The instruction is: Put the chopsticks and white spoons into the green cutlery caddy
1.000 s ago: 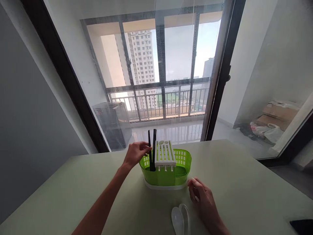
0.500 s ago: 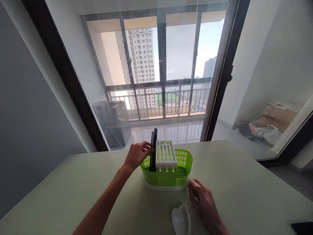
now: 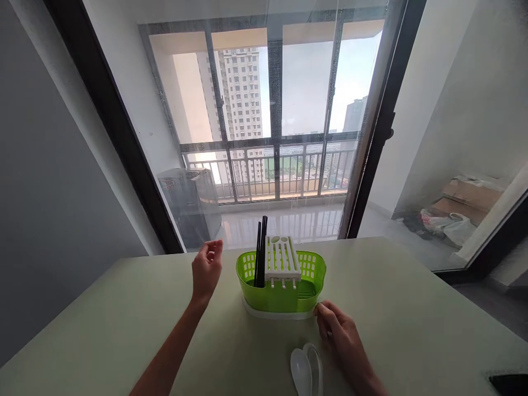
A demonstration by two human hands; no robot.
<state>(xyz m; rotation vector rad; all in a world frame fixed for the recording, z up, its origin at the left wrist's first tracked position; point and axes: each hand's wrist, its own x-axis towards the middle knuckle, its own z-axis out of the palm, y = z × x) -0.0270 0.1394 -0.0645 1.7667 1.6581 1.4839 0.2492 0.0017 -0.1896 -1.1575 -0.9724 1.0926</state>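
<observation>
A: How's the left hand point(image 3: 206, 271) posed?

B: The forearm slants up and inward from the bottom of the view, and the hand rises from the wrist, fingertips uppermost. The fingers curl loosely, with nothing held in them.

A: Is it against the basket point(image 3: 272, 300)?

B: No, it's off to the left of that green basket, with a gap between.

A: And the chopsticks point(image 3: 258, 253)?

B: The black bunch stands nearly upright in the basket's left end, beside the white rack point(image 3: 282, 270), apart from both hands.

A: What about the right hand point(image 3: 339, 331)?

B: It reaches in from the lower right, fingers bent inward. The fingertips are at the right end of the basket's white base point(image 3: 278, 315); I can't tell whether they grip it or just sit beside it.

A: The spoons point(image 3: 301, 369)?

B: Two white ones lie side by side on the table point(image 3: 412, 308), just left of that hand.
</observation>
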